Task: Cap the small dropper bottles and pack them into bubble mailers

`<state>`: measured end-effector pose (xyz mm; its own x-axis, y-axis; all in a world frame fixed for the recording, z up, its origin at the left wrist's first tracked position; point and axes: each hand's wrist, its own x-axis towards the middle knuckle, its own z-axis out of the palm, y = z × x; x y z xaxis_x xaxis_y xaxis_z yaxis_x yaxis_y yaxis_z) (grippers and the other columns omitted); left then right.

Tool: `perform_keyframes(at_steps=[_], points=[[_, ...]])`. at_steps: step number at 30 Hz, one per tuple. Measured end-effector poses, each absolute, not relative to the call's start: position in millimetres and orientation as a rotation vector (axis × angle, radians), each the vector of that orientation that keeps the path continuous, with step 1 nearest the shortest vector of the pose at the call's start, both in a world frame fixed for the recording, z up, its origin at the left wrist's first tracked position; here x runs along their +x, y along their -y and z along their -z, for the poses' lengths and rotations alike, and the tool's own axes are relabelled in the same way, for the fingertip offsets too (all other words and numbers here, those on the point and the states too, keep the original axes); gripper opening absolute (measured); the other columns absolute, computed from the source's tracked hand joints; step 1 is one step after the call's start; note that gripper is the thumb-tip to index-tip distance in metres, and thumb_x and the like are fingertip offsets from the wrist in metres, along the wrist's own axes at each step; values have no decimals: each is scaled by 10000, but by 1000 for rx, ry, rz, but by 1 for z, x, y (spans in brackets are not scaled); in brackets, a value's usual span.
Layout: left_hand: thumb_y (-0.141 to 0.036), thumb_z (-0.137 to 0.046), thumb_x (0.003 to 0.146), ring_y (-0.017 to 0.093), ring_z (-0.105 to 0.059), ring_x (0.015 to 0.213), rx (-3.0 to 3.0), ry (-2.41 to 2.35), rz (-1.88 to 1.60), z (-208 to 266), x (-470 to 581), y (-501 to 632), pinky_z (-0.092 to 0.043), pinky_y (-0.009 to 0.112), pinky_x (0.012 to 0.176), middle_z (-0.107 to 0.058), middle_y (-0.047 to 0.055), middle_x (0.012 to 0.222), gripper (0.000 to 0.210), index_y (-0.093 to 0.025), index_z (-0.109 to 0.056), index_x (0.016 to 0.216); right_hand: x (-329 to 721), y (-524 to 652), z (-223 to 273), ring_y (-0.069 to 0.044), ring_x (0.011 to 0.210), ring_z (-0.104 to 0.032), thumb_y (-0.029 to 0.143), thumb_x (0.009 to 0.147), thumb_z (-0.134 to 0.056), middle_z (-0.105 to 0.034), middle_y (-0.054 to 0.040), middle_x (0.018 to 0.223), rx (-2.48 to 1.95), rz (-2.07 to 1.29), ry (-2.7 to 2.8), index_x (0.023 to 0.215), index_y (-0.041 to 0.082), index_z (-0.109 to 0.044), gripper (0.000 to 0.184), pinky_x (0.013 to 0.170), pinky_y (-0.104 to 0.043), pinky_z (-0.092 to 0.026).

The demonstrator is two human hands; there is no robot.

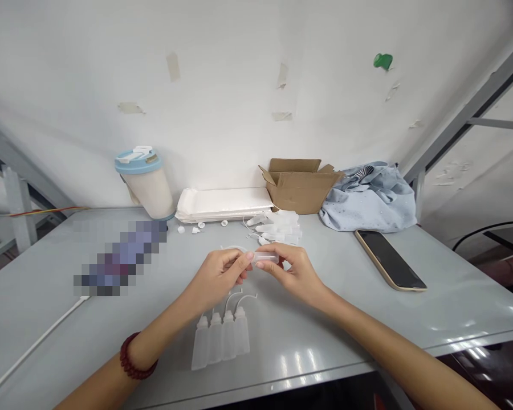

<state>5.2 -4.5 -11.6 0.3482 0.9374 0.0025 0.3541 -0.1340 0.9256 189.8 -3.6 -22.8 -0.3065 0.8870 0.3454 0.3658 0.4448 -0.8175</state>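
Observation:
Both of my hands meet over the middle of the table around one translucent squeeze bottle [267, 258]. My right hand [297, 269] grips its body between thumb and fingers. At the neck end, my left hand [222, 272] pinches the cap; the thin curved tube at that end shows only partly behind the fingers. Nearer to me, several like bottles [228, 337] with curved tubes lie side by side in a row. Beyond my hands rests a loose pile of more bottles [282, 226]. A few small white caps [201, 225] are scattered left of that pile.
At the back stand a blue-lidded tumbler [147, 185], a stack of white padded envelopes [226, 202] and an open cardboard box [301, 188]. A light blue cloth [370, 199] and a phone [391, 261] are on the right. A blurred-out object [122, 259] with a white cable lies left.

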Motion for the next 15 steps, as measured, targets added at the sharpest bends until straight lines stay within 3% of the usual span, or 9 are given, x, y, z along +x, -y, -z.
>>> perform_keyframes(at_steps=[4,15], points=[[-494,-474,870,109,-507,570,1692,-1162,-793,8,6,6,-417,214,546,-517,-22,576,430,-165,-563,608,190,4,19,-116,653,-513,379,851,-567,-639,-1,718,-1072,-1005,1827,885,178,-687,237,578,-242,-364],[-392,-435,889,126,-467,586,2000,-1197,-792,9,9,9,-373,252,576,-547,-17,606,363,-178,-567,627,195,-7,23,-79,500,-310,523,816,-562,-430,34,538,-992,-1517,1572,587,161,-541,429,497,-262,-209]])
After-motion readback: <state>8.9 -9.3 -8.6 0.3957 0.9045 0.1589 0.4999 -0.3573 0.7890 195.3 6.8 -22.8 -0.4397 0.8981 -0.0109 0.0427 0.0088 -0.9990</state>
